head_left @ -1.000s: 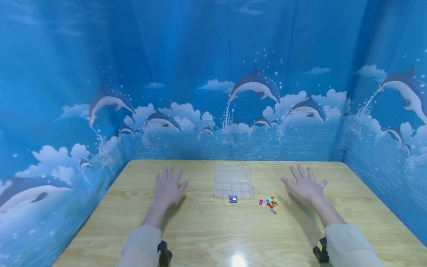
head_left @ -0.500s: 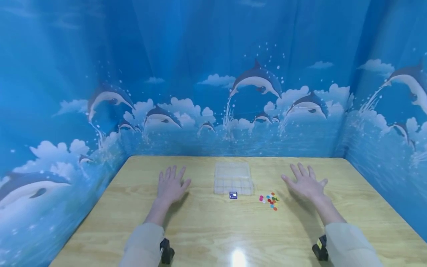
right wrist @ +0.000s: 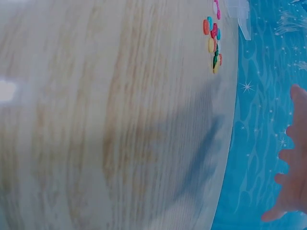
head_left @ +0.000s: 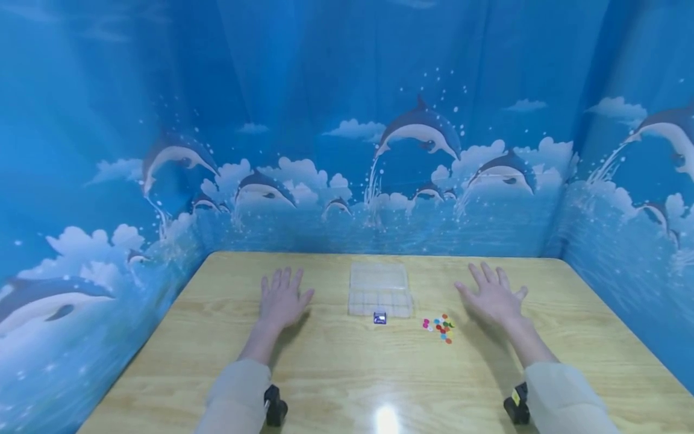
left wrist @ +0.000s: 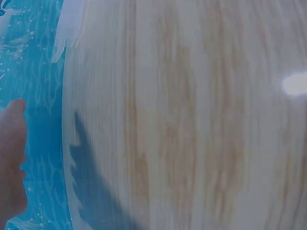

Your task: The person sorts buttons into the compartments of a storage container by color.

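Both hands hover over the wooden table with spread fingers and hold nothing. In the head view my left hand is to the left of a clear plastic compartment box, whose lid lies open toward the back. My right hand is to the right of a small cluster of coloured round discs, some red, pink, blue, yellow and green. A small purple item with a pale label sits at the box's front edge. The right wrist view shows the discs near the far table edge.
The light wooden table reflects a bright light near its front. A blue curtain printed with dolphins closes off the back and both sides. Black wrist cameras, one being the left camera, sit below the sleeves.
The left hand has shifted slightly to the right, toward the box. The right hand stays nearly in place, and the head view has tilted a little. The objects lie as before.
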Available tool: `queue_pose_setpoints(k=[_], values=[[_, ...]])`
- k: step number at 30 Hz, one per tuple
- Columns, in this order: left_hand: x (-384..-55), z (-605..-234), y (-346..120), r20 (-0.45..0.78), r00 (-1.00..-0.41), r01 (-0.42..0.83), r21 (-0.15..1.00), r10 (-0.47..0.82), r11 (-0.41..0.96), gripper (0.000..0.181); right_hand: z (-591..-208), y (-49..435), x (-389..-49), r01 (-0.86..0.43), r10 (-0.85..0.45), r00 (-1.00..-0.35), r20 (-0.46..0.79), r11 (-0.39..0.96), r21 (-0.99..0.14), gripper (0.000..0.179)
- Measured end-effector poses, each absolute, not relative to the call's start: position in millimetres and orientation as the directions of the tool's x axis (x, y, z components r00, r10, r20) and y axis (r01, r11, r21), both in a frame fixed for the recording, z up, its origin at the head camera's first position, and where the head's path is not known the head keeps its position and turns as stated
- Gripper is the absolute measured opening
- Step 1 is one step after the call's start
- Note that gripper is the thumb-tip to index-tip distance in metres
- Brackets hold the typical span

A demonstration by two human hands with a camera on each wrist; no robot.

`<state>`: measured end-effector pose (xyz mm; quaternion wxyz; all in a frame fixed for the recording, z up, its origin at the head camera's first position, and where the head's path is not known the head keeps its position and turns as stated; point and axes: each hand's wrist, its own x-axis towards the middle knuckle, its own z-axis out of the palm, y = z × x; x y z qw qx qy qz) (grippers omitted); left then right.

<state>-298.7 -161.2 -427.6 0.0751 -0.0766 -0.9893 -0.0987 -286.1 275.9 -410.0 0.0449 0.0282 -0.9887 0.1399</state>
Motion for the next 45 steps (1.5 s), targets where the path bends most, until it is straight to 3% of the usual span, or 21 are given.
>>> queue_pose_setpoints(k=[22,27,37,45], values=[[-300.6,-425.9,-124.9,0.204,-0.946,0.281,0.121,0.253,0.952,0.048,-410.0,279.4,-283.6,-0.116,-0.046,-0.978,0.202,0.93,-0.349,0.07],[-294.9,-423.3,-115.2,0.229,-0.923,0.335,0.081,0.31,0.939,0.042,-416.0,276.3,-281.1,-0.145,-0.058,-0.976,0.21,0.893,-0.426,0.064],[-289.3,-431.3,-96.1,0.174,-0.902,0.394,-0.037,0.394,0.918,0.056,-426.6,268.9,-276.8,-0.177,-0.082,-0.976,0.204,0.843,-0.508,0.05],[-285.5,-436.1,-85.7,0.178,-0.87,0.453,-0.075,0.459,0.888,0.051,-429.7,265.3,-277.5,-0.162,-0.083,-0.985,0.149,0.722,-0.673,0.048]])
